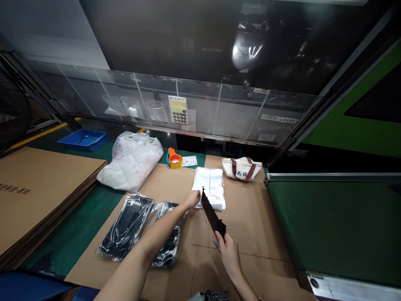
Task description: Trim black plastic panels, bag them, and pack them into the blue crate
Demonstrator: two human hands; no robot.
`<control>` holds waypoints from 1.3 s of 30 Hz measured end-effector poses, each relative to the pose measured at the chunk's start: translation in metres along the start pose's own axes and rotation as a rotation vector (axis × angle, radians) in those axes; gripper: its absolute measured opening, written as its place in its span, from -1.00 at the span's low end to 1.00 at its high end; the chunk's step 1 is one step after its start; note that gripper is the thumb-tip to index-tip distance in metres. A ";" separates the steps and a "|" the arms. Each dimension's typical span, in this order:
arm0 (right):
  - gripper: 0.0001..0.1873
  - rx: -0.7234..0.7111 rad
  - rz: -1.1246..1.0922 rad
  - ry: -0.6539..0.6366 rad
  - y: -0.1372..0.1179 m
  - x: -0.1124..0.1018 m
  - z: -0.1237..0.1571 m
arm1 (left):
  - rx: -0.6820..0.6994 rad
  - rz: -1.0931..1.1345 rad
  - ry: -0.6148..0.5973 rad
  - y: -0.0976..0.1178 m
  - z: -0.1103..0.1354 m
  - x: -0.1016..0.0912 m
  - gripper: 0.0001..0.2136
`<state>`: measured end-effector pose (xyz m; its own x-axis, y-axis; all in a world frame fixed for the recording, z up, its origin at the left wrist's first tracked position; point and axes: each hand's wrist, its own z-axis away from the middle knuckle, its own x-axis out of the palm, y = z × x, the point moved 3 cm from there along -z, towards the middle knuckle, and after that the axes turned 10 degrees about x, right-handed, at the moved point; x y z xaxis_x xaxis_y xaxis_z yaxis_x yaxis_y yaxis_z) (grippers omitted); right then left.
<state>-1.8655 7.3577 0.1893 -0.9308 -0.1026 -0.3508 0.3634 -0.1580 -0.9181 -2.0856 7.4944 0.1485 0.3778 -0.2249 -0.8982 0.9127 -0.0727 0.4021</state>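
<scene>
My right hand (229, 253) is closed around the lower end of a thin black plastic part (213, 214) with a jagged edge, tilted up and away. A small pointed grey object (216, 245) sticks out beside its fingers; its kind is unclear. My left hand (192, 199) has its fingers curled together at the left edge of a stack of clear plastic bags (210, 184), near the part's upper end. Whatever it grips is hidden. Under and beside my left forearm lie two bagged black parts, one bagged part (127, 225) at left and another bagged part (171, 242) partly covered.
Cardboard (250, 230) covers the bench. Behind are a white plastic sack (133, 161), a tape dispenser (174, 159), a label (189, 161) and a small cloth bag (241, 169). A green conveyor (338, 225) stands right; stacked cardboard (46, 184) and a blue tray (84, 140) are left.
</scene>
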 end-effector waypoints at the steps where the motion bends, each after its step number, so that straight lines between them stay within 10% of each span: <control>1: -0.55 -0.007 0.015 -0.010 -0.001 0.001 0.001 | -0.012 0.034 0.007 -0.001 0.000 0.000 -0.75; 16: -0.59 -0.045 0.100 0.030 -0.001 0.004 -0.003 | -0.254 0.673 0.308 -0.001 -0.010 -0.012 -0.73; 27: -0.51 0.111 -0.082 0.264 -0.001 -0.037 -0.001 | -0.136 0.526 0.275 0.011 0.017 -0.035 -0.78; 35: -0.62 0.554 -0.993 -0.455 -0.005 -0.075 0.029 | 0.028 0.440 0.070 0.041 0.042 -0.045 -0.64; 39: -0.70 0.650 -1.122 -0.396 0.011 -0.068 0.028 | 0.149 0.320 0.052 0.062 0.059 -0.049 -0.59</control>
<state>-1.7972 7.3354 0.2077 -0.7014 0.1309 0.7006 -0.5229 -0.7625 -0.3810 -2.0570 7.4439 0.2281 0.6521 -0.2101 -0.7284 0.7153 -0.1477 0.6830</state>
